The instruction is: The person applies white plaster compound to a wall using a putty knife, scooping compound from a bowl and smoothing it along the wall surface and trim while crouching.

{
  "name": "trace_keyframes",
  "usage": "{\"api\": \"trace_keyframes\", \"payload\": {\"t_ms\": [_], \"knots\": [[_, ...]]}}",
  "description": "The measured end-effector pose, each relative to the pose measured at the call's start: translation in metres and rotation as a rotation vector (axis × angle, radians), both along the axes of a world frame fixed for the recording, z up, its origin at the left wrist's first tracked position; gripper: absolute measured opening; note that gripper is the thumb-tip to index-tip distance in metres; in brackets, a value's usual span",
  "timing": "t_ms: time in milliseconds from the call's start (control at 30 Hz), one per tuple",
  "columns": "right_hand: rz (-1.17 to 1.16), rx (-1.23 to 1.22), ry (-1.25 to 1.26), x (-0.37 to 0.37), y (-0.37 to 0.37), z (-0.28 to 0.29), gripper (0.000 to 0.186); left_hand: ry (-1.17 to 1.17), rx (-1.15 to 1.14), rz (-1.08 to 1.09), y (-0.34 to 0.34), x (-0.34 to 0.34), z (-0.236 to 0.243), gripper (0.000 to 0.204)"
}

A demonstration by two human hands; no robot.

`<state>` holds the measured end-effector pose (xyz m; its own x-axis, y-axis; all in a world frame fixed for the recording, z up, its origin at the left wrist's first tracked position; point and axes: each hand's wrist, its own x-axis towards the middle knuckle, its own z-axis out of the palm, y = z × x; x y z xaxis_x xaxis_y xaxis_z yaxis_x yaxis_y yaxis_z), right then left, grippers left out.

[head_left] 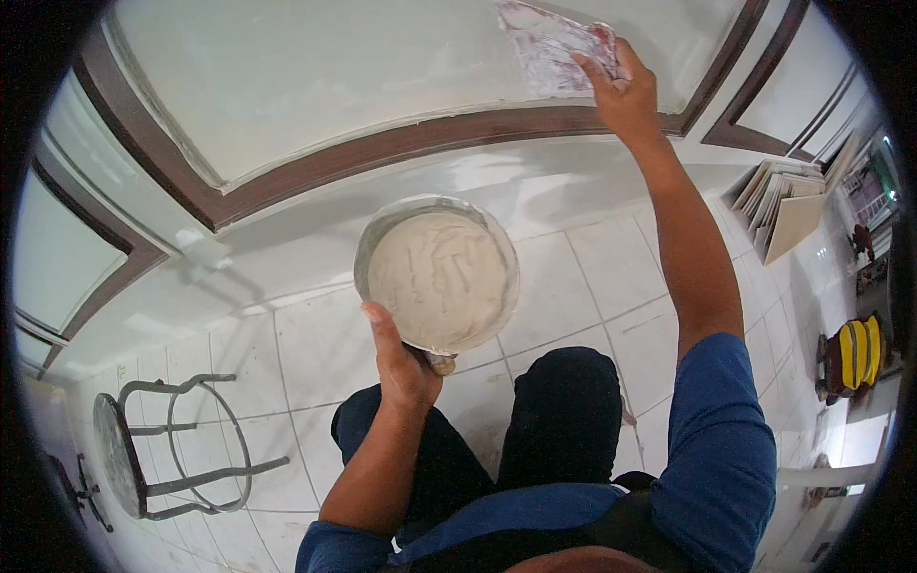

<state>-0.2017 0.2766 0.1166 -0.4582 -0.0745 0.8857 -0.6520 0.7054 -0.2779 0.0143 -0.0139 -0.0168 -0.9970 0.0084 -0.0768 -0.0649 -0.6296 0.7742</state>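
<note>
My left hand [404, 371] is closed around the handle of a round metal pan [361, 263], its thumb up against the rim. Thick off-white paste [439, 272] fills the pan, its surface ridged. Up at the wall, my right hand [626, 91] pinches a flat reddish spreader [549, 48] smeared with white paste. The spreader lies against or very close to the white wall panel [315, 81], near its lower right part. A dark brown frame [401, 143] borders this panel.
A metal stool [119, 458] lies on its side on the white tiled floor [564, 277], at left. Several flat boards [788, 205] lean by the wall at right. Farther right sits a yellow and dark bag-like object [853, 356]. Smaller framed panels [72, 253] flank the large one.
</note>
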Motion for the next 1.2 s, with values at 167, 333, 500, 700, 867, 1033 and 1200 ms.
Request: {"api": "trace_keyframes", "payload": {"t_ms": [167, 333, 500, 700, 867, 1033, 1200], "knots": [[-0.085, 0.03, 0.054, 0.003, 0.058, 0.001, 0.032, 0.029, 0.009, -0.056, 0.0, -0.001, -0.001, 0.092], [-0.219, 0.119, 0.017, 0.024, 0.088, 0.012, 0.028, 0.017, 0.023, 0.005, 0.003, 0.0, 0.001, 0.091], [-0.046, 0.298, -0.236, 0.044, 0.041, 0.043, 0.029, 0.012, 0.023, -0.018, 0.006, -0.001, -0.001, 0.092], [0.099, 0.58, -0.249, 0.015, -0.025, 0.058, 0.027, -0.012, 0.02, -0.016, 0.002, 0.002, 0.002, 0.093], [0.14, 0.64, -0.221, -0.004, -0.058, 0.063, 0.029, 0.016, 0.058, 0.027, 0.001, 0.001, 0.007, 0.092], [0.198, 0.712, -0.279, -0.009, -0.086, 0.063, 0.028, 0.07, 0.076, -0.006, -0.001, 0.002, 0.01, 0.092], [0.166, 0.735, -0.276, -0.003, -0.106, 0.066, 0.027, 0.086, 0.116, -0.002, -0.001, 0.002, 0.014, 0.093]]}}
